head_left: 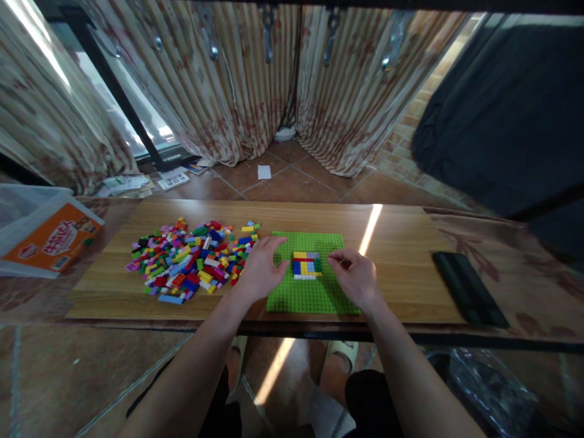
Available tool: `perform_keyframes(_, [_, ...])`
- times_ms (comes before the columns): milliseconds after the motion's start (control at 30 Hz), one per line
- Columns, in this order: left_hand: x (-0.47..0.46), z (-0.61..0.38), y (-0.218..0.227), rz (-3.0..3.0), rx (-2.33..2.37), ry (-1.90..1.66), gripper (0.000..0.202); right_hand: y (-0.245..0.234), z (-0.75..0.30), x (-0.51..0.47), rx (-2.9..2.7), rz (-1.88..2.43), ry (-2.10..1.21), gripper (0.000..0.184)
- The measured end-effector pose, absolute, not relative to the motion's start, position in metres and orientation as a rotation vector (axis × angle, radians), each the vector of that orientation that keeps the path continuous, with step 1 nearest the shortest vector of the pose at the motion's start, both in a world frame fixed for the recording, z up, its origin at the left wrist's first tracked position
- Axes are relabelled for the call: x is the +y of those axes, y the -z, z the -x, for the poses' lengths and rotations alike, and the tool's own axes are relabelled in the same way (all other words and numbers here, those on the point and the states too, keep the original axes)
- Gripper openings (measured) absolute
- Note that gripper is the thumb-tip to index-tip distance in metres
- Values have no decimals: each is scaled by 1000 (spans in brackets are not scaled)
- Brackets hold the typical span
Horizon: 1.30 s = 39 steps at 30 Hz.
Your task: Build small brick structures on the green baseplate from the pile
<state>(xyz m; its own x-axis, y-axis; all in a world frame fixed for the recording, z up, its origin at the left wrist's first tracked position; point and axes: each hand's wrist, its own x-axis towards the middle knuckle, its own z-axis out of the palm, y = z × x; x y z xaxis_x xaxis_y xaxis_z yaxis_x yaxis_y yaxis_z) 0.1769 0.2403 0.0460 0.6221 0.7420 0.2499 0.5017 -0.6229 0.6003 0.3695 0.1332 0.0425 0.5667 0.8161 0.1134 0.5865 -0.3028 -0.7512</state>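
A green studded baseplate (310,298) lies on the wooden board in front of me. Near its middle sits a low block of toy bricks (306,266) in yellow, red, blue, white, green and grey. My left hand (263,267) is over the plate's left edge, thumb and fingers apart, with nothing between them. On the other side, my right hand (356,274) hovers by the plate's right edge, its thumb and fingertips pinched together. Whatever they hold, if anything, is too small to make out. A large pile of loose toy bricks (191,258) spreads out left of the plate.
The wooden board (401,261) rests on a cloth-covered table. At the far left stands a clear plastic box (36,231) with an orange label. A dark flat case (469,289) lies at the right. Curtains (255,91) hang beyond the table.
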Motion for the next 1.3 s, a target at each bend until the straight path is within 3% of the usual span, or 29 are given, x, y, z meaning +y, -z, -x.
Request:
perform_keyframes(100, [237,-175,-46,-2486,898,-531,67,-42,-370,133,-1158,2026,-346,22])
perform_keyframes(200, [235,-176,-44,-2517,886,-422,74,-42,-369,133,-1192,2021,-337,22])
perform_keyframes(467, [248,-179,-39,-2533,801,-276,78,-41,-369,132,-1229,2025,-333,21])
perform_keyframes(867, [252,-181,-41,-2538,768,-232,65,-39,-366,134,-1256,2022,-348,17])
perform_keyframes(1100, [252,-181,-40,-2536,771,-252,65,-41,-370,130,-1426,2035,-486,48])
perform_keyframes(1300, [251,-182,-41,-2529,774,-262,64,-44,-371,132,-1560,2057,-568,63])
